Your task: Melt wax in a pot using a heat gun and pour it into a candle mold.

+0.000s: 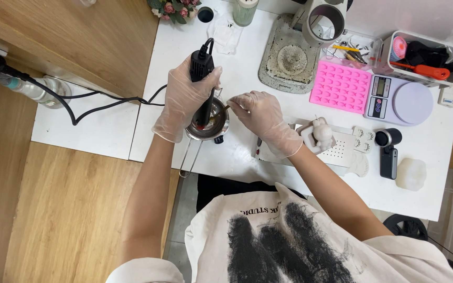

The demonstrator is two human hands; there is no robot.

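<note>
The gloved left hand point(187, 97) grips a black corded heat tool point(203, 84), its nozzle pointing down into a small round steel pot point(209, 123). The gloved right hand point(260, 112) pinches a thin stick point(225, 109) over the pot's rim. Right of the pot lies a pink silicone mould point(340, 86).

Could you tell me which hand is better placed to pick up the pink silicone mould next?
Probably the right hand: it is on the side of the pink mould and holds only a thin stick. The left hand grips the black corded tool in the metal pot.
</note>
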